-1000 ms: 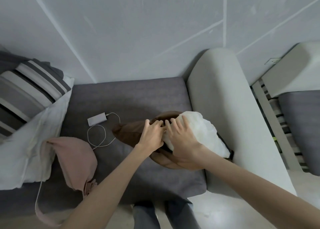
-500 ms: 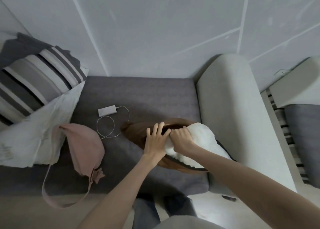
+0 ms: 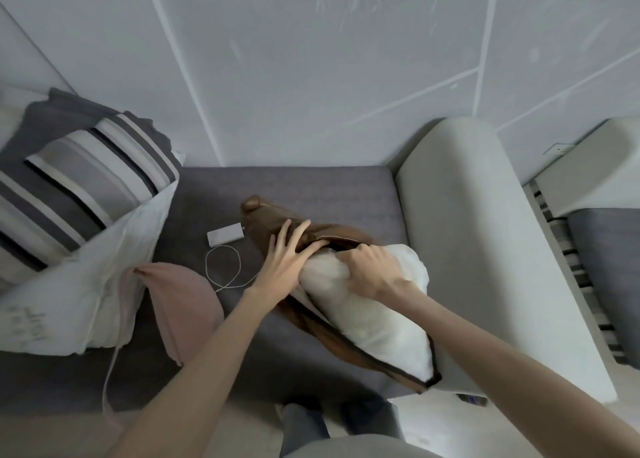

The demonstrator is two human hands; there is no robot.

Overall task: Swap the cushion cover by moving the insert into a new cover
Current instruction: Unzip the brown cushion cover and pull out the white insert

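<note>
A white cushion insert [image 3: 377, 315] lies partly inside a brown cover [image 3: 277, 218] on the grey sofa seat [image 3: 311, 187], beside the right armrest. The cover's dark-edged opening runs along the insert's near side. My left hand [image 3: 287, 260] rests flat on the brown cover with fingers spread, at the edge of the opening. My right hand [image 3: 372, 270] is curled into the insert's upper end and grips it where it enters the cover.
A white charger [image 3: 225, 235] with a looped cable lies left of the cover. A pink bag [image 3: 183, 305] with a strap, a white pillow [image 3: 79, 284] and a striped cushion [image 3: 76, 184] sit at the left. The pale armrest [image 3: 485, 243] stands at the right.
My right hand has closed on the insert and pushed it further into the cover. The brown cover now stretches out toward the charger. My left hand has flattened onto the cover.
</note>
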